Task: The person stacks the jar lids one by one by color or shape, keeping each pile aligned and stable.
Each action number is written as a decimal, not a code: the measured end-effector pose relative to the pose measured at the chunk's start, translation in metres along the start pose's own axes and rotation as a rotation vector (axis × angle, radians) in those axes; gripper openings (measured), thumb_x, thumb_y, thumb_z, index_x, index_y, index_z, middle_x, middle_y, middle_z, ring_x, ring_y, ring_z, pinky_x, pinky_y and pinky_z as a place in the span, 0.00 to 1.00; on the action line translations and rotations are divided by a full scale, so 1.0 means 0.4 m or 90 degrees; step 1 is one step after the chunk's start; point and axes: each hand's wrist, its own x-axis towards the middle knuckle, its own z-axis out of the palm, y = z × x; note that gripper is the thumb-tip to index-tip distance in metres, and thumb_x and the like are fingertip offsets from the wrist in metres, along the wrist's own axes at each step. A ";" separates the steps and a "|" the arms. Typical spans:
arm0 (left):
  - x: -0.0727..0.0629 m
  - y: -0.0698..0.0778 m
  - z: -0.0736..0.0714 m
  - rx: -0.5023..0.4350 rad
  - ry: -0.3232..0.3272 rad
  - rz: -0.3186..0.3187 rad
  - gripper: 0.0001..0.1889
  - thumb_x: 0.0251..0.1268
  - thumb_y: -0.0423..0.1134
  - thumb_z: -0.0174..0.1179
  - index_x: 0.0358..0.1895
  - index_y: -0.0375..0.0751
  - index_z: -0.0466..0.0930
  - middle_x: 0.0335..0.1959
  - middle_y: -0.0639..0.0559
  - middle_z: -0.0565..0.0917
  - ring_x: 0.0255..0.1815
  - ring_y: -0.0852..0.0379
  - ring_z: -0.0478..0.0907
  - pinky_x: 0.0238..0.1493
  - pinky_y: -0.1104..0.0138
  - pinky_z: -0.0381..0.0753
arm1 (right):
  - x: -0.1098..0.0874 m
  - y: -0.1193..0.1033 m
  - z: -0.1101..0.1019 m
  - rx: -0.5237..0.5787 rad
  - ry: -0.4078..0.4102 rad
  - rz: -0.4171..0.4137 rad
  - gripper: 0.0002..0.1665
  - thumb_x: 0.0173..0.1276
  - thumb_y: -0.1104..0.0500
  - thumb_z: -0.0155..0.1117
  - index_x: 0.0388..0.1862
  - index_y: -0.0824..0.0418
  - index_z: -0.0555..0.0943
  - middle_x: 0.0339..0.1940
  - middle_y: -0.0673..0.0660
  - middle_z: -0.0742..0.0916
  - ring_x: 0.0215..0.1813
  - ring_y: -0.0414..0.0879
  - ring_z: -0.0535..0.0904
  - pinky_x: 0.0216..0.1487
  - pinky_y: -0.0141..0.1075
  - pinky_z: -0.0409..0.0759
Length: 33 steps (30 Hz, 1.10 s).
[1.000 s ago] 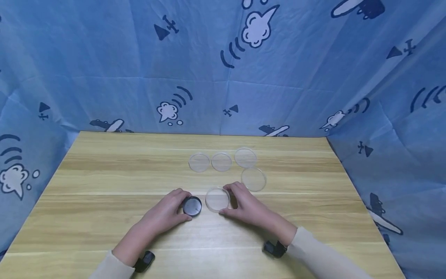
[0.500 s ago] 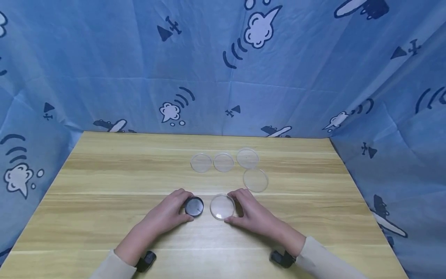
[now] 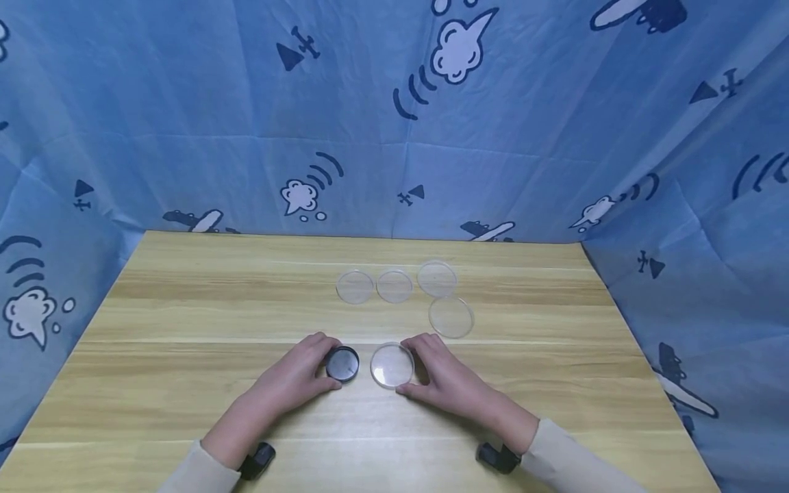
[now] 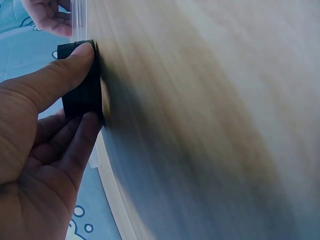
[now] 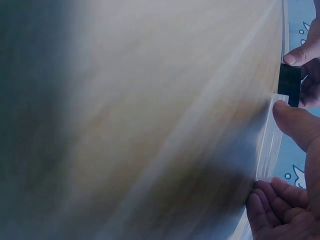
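My left hand (image 3: 298, 373) grips a short black cylinder with a glassy round top (image 3: 342, 363), thumb on the near side and fingers on the far side. In the left wrist view the black cylinder (image 4: 82, 85) stands with its base at the tabletop. Just to its right, my right hand (image 3: 442, 373) holds a clear petri dish (image 3: 392, 365) by its rim between thumb and fingers. A narrow gap separates the two pieces in the head view. Seen from the side in the right wrist view, the petri dish (image 5: 270, 142) lies flat at table level.
Behind the hands, several clear round dishes lie on the wooden table (image 3: 216, 308). Three form a back row: a left dish (image 3: 355, 287), a middle one (image 3: 394, 286) and a right one (image 3: 437, 278). Another dish (image 3: 451, 317) lies before the right one. A blue patterned curtain (image 3: 345, 89) surrounds the table.
Over the first half second my right hand brought the petri dish nearer to me and slightly right. My left hand kept the black cylinder in place. Both hands have stayed still since.
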 end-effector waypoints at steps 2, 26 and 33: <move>0.000 0.000 0.000 0.002 -0.001 -0.003 0.28 0.52 0.38 0.80 0.57 0.36 0.82 0.46 0.50 0.84 0.50 0.54 0.82 0.59 0.55 0.86 | 0.000 0.000 0.000 -0.001 0.003 -0.003 0.39 0.62 0.47 0.80 0.66 0.63 0.75 0.58 0.53 0.83 0.61 0.45 0.76 0.65 0.44 0.82; 0.000 -0.001 0.003 0.007 0.007 -0.001 0.28 0.52 0.38 0.80 0.57 0.36 0.82 0.48 0.49 0.85 0.52 0.52 0.83 0.60 0.54 0.86 | 0.009 0.008 -0.027 0.069 -0.015 0.044 0.44 0.65 0.39 0.75 0.70 0.62 0.74 0.64 0.55 0.81 0.67 0.48 0.77 0.72 0.50 0.79; 0.001 0.002 0.004 0.003 0.002 -0.010 0.28 0.52 0.38 0.80 0.57 0.36 0.82 0.48 0.48 0.85 0.52 0.51 0.83 0.61 0.53 0.86 | 0.076 0.042 -0.076 0.087 0.063 0.066 0.41 0.68 0.49 0.75 0.72 0.67 0.72 0.65 0.63 0.82 0.64 0.57 0.79 0.68 0.54 0.81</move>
